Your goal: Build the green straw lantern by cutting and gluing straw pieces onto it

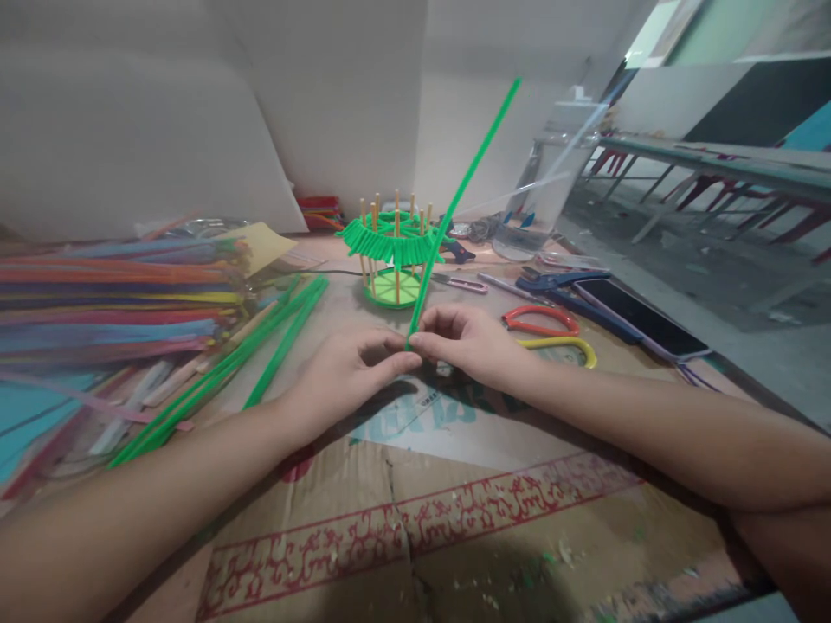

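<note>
A long green pipe cleaner [468, 182] rises from my fingertips, tilted up to the right. My right hand [464, 342] pinches it near its lower end. My left hand [363, 368] also has thumb and fingers closed at that lower end, where the tip is mostly hidden. Just behind my hands stands a small round structure [396, 251] of wooden sticks on a green base, with a ring of short green pipe cleaner pieces around its upper part. More green pipe cleaners [227, 372] lie left of my left hand.
Bundles of coloured pipe cleaners [117, 294] fill the left side. To the right lie red-and-yellow-handled pliers or cutters [542, 320], a blue-handled tool [603, 303] and a phone [642, 316]. A clear bottle [536, 186] stands behind them. White panels [351, 104] rise at the back.
</note>
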The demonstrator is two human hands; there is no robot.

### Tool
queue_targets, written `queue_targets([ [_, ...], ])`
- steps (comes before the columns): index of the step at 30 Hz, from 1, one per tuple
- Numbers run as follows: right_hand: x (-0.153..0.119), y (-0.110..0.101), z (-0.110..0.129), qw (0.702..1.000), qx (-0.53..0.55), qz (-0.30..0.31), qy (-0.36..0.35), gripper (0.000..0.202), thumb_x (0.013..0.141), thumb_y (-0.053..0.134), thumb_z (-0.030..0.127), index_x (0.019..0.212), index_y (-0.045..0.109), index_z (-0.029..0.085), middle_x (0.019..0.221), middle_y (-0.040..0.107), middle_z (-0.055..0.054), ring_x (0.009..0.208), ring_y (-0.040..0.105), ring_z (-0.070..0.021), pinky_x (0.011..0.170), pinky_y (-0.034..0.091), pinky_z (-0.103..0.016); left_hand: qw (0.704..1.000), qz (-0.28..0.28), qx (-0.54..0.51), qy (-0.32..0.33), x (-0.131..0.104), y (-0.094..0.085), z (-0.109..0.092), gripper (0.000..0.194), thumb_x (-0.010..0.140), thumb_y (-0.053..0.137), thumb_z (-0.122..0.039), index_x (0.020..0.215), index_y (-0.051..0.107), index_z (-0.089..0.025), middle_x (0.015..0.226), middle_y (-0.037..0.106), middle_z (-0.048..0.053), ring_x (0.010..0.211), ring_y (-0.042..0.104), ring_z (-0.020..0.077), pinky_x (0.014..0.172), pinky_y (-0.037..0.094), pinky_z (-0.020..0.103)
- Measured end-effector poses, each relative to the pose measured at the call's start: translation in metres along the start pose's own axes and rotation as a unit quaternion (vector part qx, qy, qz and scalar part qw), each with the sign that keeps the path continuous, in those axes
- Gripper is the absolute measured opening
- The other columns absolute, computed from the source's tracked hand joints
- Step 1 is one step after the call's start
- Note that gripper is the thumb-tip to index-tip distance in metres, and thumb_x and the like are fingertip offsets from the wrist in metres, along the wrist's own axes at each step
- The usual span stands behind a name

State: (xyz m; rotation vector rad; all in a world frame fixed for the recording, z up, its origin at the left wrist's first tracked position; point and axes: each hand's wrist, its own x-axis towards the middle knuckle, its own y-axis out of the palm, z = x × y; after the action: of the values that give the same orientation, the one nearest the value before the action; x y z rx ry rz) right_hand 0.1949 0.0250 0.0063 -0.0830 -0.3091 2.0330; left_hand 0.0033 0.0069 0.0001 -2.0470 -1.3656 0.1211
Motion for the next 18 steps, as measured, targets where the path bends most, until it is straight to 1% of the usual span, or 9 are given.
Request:
queue_targets([
  [4,0.006,-0.006,0.0,0.999,-0.014,0.021,-0.028,0.02,0.083,0.062,0.037,0.082,0.056,0.018,0.071,0.06,0.002,0.063,0.054,-0.0108,0.061,0.044,-0.026,1.0,0.001,0.021,-0.008,0.001,0.0,-0.001,0.028,0.093,0.054,-0.036,0.08,0.071,-0.019,0.076,0.072,-0.002,0.072,0.064,0.0133,0.068,0.048,0.023],
  [6,0.009,-0.022,0.009,0.995,-0.069,0.04,-0.066,0.02,0.085,0.06,0.037,0.09,0.058,0.018,0.08,0.064,-0.001,0.071,0.059,-0.0129,0.067,0.047,-0.028,1.0,-0.007,0.024,-0.02,0.001,-0.001,-0.001,0.029,0.093,0.054,-0.037,0.079,0.07,-0.018,0.075,0.071,-0.001,0.072,0.063,0.0137,0.067,0.047,0.023],
  [7,0.008,-0.034,0.015,0.987,-0.128,0.047,-0.086,0.02,0.086,0.06,0.036,0.094,0.06,0.017,0.086,0.066,-0.003,0.076,0.061,-0.0144,0.069,0.048,-0.029,0.999,-0.012,0.023,-0.026,0.001,-0.001,-0.001,0.029,0.093,0.054,-0.038,0.079,0.069,-0.018,0.075,0.07,-0.001,0.072,0.063,0.014,0.067,0.047,0.024],
  [9,0.002,-0.063,0.028,0.946,-0.3,0.051,-0.11,0.023,0.087,0.06,0.035,0.101,0.063,0.017,0.093,0.067,-0.005,0.081,0.062,-0.0173,0.071,0.047,-0.03,0.999,-0.02,0.023,-0.034,0.001,-0.002,0.0,0.03,0.092,0.055,-0.04,0.077,0.068,-0.017,0.075,0.07,-0.001,0.072,0.063,0.0149,0.066,0.046,0.024],
  [10,-0.003,-0.079,0.033,0.921,-0.371,0.062,-0.099,0.024,0.087,0.06,0.035,0.103,0.064,0.018,0.092,0.068,-0.006,0.08,0.062,-0.0182,0.07,0.046,-0.03,0.999,-0.022,0.024,-0.035,0.001,-0.003,0.001,0.031,0.091,0.055,-0.042,0.077,0.068,-0.017,0.075,0.07,0.0,0.073,0.063,0.0153,0.067,0.045,0.025],
  [12,-0.014,-0.106,0.038,0.88,-0.459,0.114,-0.041,0.033,0.086,0.061,0.039,0.112,0.063,0.02,0.097,0.069,-0.007,0.08,0.063,-0.0205,0.068,0.046,-0.031,0.999,-0.023,0.028,-0.033,0.001,-0.005,0.002,0.033,0.09,0.056,-0.044,0.076,0.068,-0.018,0.075,0.069,0.0,0.074,0.062,0.0158,0.068,0.045,0.025],
  [14,-0.023,-0.124,0.036,0.847,-0.508,0.156,-0.003,0.049,0.08,0.068,0.043,0.124,0.061,0.024,0.11,0.069,-0.008,0.091,0.065,-0.0251,0.073,0.048,-0.033,0.998,-0.023,0.032,-0.04,0.001,-0.008,0.003,0.034,0.09,0.056,-0.047,0.077,0.068,-0.018,0.075,0.068,-0.001,0.074,0.062,0.0157,0.068,0.044,0.025],
  [16,-0.027,-0.134,0.03,0.827,-0.53,0.188,0.016,0.062,0.075,0.071,0.043,0.134,0.057,0.028,0.119,0.068,-0.008,0.101,0.065,-0.0293,0.077,0.048,-0.034,0.998,-0.023,0.027,-0.045,0.001,-0.011,0.003,0.034,0.09,0.056,-0.048,0.077,0.069,-0.019,0.074,0.068,-0.002,0.072,0.061,0.0149,0.067,0.044,0.025],
  [18,-0.027,-0.139,0.026,0.818,-0.536,0.21,0.019,0.063,0.075,0.071,0.041,0.136,0.057,0.031,0.12,0.068,-0.007,0.103,0.065,-0.0297,0.079,0.049,-0.034,0.998,-0.024,0.02,-0.046,0.002,-0.013,0.002,0.033,0.089,0.056,-0.048,0.078,0.069,-0.019,0.074,0.068,-0.002,0.071,0.061,0.0144,0.067,0.044,0.025],
])
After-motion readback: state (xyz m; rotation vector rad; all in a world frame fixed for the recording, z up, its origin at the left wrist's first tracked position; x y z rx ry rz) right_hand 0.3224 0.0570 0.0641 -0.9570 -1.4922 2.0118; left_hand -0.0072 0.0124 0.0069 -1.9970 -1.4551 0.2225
